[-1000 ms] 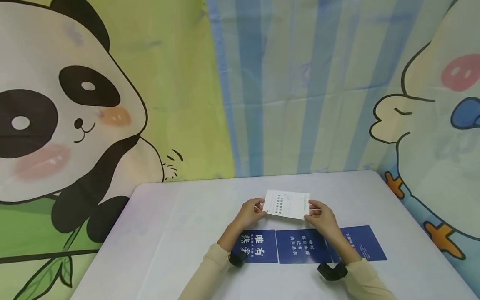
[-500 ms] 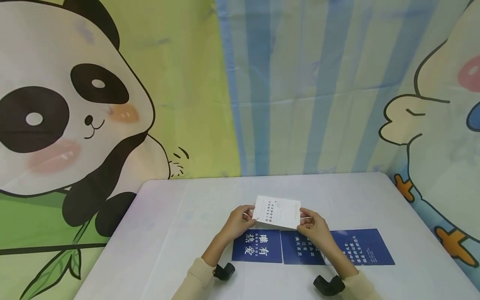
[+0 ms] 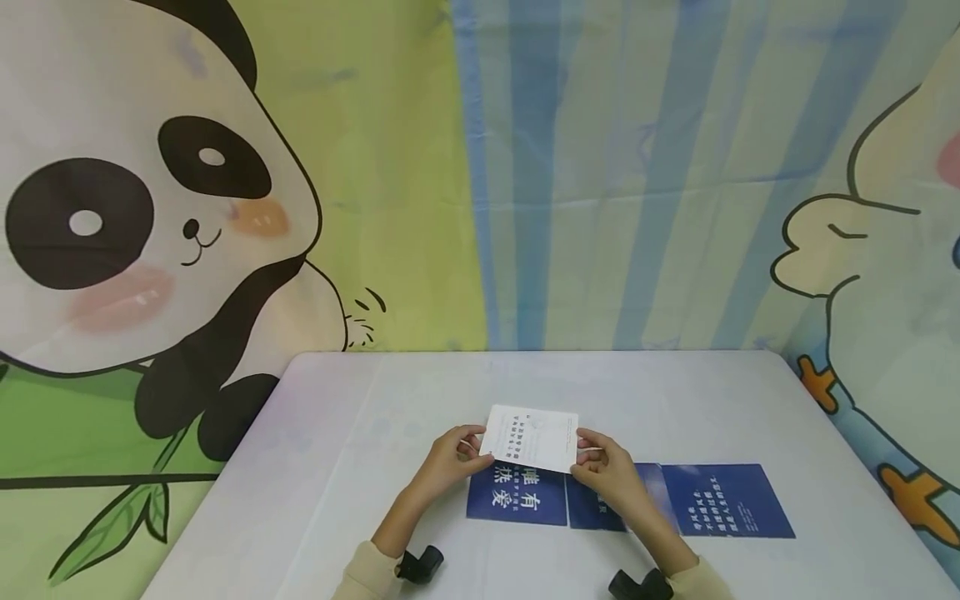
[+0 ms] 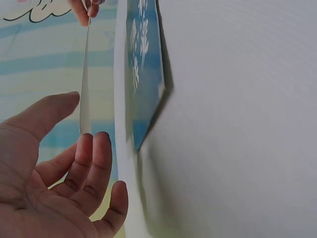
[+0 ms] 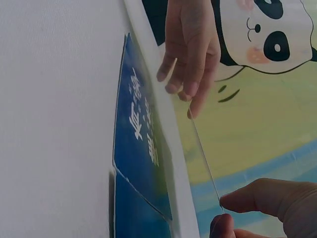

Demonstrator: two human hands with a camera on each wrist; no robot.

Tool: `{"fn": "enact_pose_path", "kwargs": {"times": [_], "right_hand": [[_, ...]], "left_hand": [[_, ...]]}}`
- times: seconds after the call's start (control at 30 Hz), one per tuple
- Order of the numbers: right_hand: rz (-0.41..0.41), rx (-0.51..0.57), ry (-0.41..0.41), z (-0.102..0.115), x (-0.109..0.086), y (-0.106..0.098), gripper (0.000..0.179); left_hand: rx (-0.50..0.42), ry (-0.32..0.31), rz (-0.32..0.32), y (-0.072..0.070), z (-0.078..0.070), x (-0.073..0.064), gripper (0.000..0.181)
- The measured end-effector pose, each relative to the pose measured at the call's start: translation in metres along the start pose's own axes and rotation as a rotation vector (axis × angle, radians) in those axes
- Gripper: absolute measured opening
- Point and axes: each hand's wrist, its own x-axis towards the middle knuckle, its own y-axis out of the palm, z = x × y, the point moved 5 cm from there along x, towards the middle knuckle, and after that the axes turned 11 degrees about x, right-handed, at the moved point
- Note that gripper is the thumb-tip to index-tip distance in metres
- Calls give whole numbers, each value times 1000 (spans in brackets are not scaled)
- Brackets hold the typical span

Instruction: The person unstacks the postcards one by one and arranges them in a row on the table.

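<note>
A white card (image 3: 531, 437) with dark printed characters is held up between both hands. My left hand (image 3: 447, 461) pinches its left edge between thumb and fingertips; in the left wrist view the card shows almost edge-on. The right hand (image 3: 609, 472) pinches the opposite edge, its thumb (image 5: 252, 197) pressing one face. Behind and below the white card, a blue card (image 3: 517, 502) with large white characters lies on the table, its upper part hidden. Beside it a middle blue card (image 3: 591, 510) is partly covered by my right hand and forearm. A third blue card (image 3: 735, 504) lies at the right.
The white table (image 3: 360, 433) reaches back to printed cloth walls, with a panda (image 3: 90, 221) at the left and blue stripes (image 3: 534, 208) ahead. A black wrist camera sits on each wrist, close to the tabletop.
Both hands have carried the white card leftward and nearer to me, from above the middle blue card to over the left one's top edge. The head view has turned slightly left.
</note>
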Motion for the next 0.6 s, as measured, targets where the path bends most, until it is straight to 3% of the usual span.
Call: {"fn": "enact_pose_path", "kwargs": {"times": [0.33, 0.6], "right_hand": [[92, 58, -12, -9, -5, 39, 65], [204, 39, -38, -7, -12, 64, 64]], "left_hand": [[36, -67, -53, -24, 25, -33, 48], [52, -91, -85, -44, 35, -56, 47]]}}
